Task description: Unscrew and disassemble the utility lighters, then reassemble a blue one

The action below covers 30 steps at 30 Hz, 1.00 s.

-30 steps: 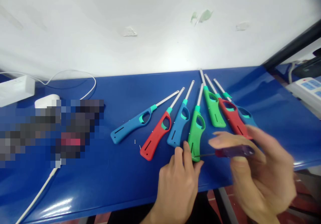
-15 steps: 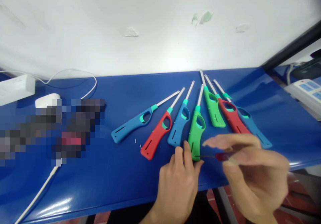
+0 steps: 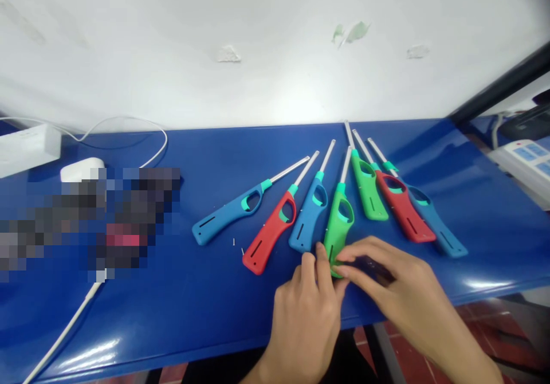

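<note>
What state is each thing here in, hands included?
Nearest green plastic lighter: lying flat, partly covered.
Left hand: fingers bent, grip on that lighter's handle end.
Right hand: thumb and forefinger pinched, over that end.
Dark tool handle: in the right hand, mostly hidden.
Other green plastic lighter: flat.
Two red plastic lighters: flat.
Three blue plastic lighters: flat.
Tiny metal screws: loose.
White power strip: on-off state unclear.

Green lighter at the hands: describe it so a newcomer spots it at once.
Across the blue table, seven long-necked lighters fan out. Fourth from either end is the green lighter, left hand and right hand at its lower end. Unlike the other green lighter, it has hands on it.
</note>
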Each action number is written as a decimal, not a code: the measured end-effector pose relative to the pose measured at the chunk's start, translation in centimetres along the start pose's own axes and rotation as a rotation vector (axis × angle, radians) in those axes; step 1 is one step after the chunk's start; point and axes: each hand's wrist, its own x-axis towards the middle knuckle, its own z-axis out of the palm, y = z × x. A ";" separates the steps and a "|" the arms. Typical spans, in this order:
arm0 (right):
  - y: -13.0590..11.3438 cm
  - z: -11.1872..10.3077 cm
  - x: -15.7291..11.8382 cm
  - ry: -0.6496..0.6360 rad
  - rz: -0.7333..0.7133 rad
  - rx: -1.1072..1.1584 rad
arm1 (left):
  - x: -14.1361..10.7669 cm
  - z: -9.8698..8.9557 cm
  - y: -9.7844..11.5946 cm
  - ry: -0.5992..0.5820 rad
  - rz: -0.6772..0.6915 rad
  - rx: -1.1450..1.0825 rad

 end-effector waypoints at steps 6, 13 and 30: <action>0.0 0.9 -0.5 -0.037 -0.040 -0.036 | -0.2 0.0 0.1 0.000 0.000 0.012; 0.2 -1.4 2.7 -0.294 -0.167 -0.021 | 0.0 -0.1 0.0 -0.005 -0.032 -0.026; -7.4 2.3 12.0 -0.351 -0.320 -0.032 | -0.2 0.2 0.0 0.015 -0.064 -0.078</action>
